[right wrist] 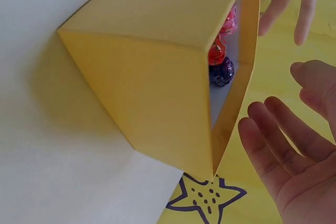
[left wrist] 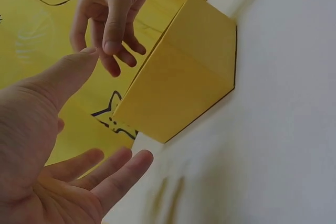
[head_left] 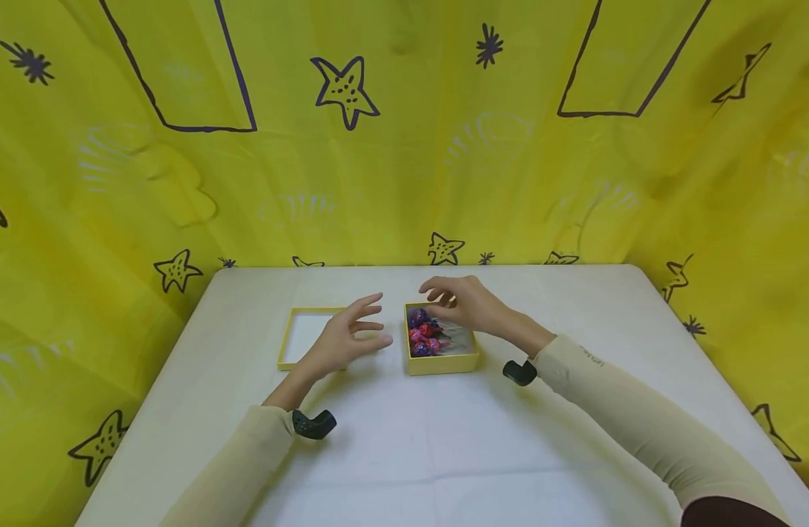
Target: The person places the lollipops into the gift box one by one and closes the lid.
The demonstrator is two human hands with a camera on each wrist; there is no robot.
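Note:
A yellow open-topped box (head_left: 444,364) stands on the table with shiny wrapped candies (head_left: 422,342) in red, pink and purple along its left side. Over the box's far part hovers my right hand (head_left: 468,304), fingers loosely bent and nothing between them. In the right wrist view its fingertips are just beside the rim of the box (right wrist: 136,90). My left hand (head_left: 343,342) is held up to the left of the box, fingers spread and holding nothing. Behind that hand lies a shallow yellow-edged lid (head_left: 304,333) with a white inside, its right part hidden.
A white cloth covers the table (head_left: 404,439). Yellow curtains (head_left: 404,168) with drawn stars hang behind and at both sides. Dark wrist devices (head_left: 314,424) sit on both cuffs.

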